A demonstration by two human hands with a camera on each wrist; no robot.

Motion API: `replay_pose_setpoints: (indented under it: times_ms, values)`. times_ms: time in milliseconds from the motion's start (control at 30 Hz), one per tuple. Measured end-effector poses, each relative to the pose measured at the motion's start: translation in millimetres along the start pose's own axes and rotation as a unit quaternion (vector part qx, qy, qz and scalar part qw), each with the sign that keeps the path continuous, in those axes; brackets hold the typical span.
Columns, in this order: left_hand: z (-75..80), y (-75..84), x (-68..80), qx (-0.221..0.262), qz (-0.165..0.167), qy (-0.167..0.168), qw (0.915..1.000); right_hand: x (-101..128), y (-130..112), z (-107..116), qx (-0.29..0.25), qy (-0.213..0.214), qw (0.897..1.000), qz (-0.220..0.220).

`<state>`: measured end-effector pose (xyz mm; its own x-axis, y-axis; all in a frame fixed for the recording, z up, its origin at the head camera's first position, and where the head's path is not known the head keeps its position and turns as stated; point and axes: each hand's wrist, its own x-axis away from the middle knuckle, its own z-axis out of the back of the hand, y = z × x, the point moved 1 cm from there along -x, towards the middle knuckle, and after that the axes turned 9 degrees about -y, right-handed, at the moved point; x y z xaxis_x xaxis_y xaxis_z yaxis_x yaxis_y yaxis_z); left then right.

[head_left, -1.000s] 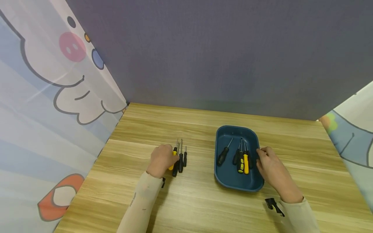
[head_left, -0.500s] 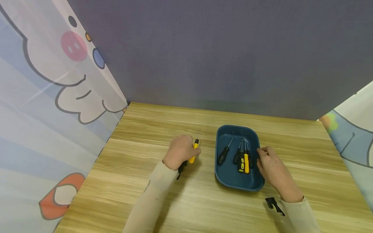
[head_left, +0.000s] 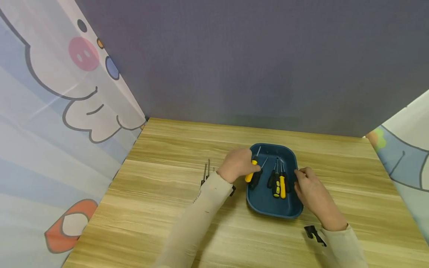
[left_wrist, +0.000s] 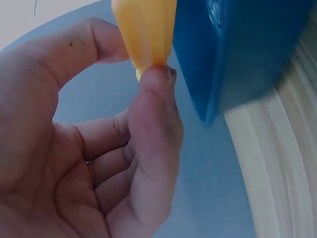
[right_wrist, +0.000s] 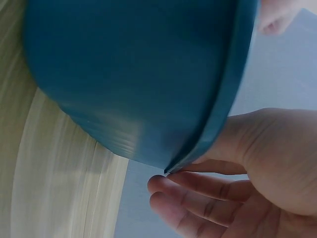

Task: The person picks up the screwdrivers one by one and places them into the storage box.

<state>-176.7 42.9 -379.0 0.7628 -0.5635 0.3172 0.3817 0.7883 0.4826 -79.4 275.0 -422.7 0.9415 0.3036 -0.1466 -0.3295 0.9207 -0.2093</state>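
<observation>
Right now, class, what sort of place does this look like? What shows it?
Probably a curtained-off workspace: a cartoon-print curtain, a grey panel, and screwdrivers in a blue tray.

It is looking like a small closed-in work corner: cartoon cloth is hanging at the left, with a gray wall standing behind a wooden table.

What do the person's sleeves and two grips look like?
The left sleeve and right sleeve are long and beige. The left one carries a small dark marking, too small to read. A black piece shows beside each sleeve. The left grip and right grip are bare hands, without gloves.
</observation>
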Motion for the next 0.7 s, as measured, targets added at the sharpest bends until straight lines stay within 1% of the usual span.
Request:
replay_pose_setpoints:
  times_ms: [167,233,367,467,533,700]
  values:
    - [-7.3,21.9,-19.9,-0.042,-0.014,-0.010,0.9990,0,0,0,-0.003,0.002,1.000,0.005]
    - [-11.6,31.1,-28.0,-0.050,-0.012,-0.022,0.9984,0,1,0,-0.005,0.006,1.000,0.007]
    - [-22.3,48.1,-43.7,-0.061,-0.001,-0.054,0.9967,0,2,0,-0.005,0.009,1.000,0.013]
    - [-30.5,58.4,-54.2,-0.059,0.011,-0.075,0.9954,0,3,-1,-0.005,0.010,1.000,0.017]
    - [-35.6,63.8,-60.0,-0.064,0.014,-0.077,0.9948,0,3,-1,-0.005,0.013,1.000,0.020]
    - [-47.5,73.4,-70.4,-0.076,0.035,-0.085,0.9929,1,4,-1,-0.012,0.020,0.999,0.023]
